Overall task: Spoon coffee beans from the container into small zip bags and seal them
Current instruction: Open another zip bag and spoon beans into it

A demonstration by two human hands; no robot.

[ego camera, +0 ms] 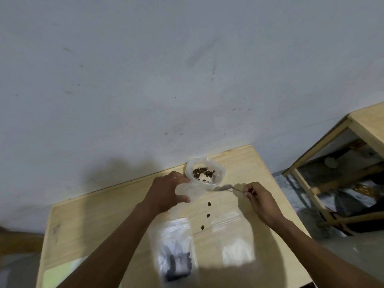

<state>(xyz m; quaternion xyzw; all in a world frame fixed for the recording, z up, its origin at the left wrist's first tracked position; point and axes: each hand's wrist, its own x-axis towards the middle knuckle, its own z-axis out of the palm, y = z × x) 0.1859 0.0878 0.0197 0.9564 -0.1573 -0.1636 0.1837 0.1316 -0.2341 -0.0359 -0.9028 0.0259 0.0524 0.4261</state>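
A clear plastic container (204, 173) with coffee beans in it stands at the far edge of the wooden table (108, 208). My left hand (166, 191) grips a small clear zip bag (192, 189) just in front of the container. My right hand (261, 199) pinches the handle of a metal spoon (225, 187), whose bowl sits by the container's near rim. Three loose beans (208, 215) lie in a line on the table. A zip bag with beans inside (176, 250) lies near me, and an empty zip bag (230, 240) lies to its right.
A grey wall rises right behind the table. A second wooden table frame (324, 154) stands to the right, with dark clutter underneath it. Floor shows at the right and lower left.
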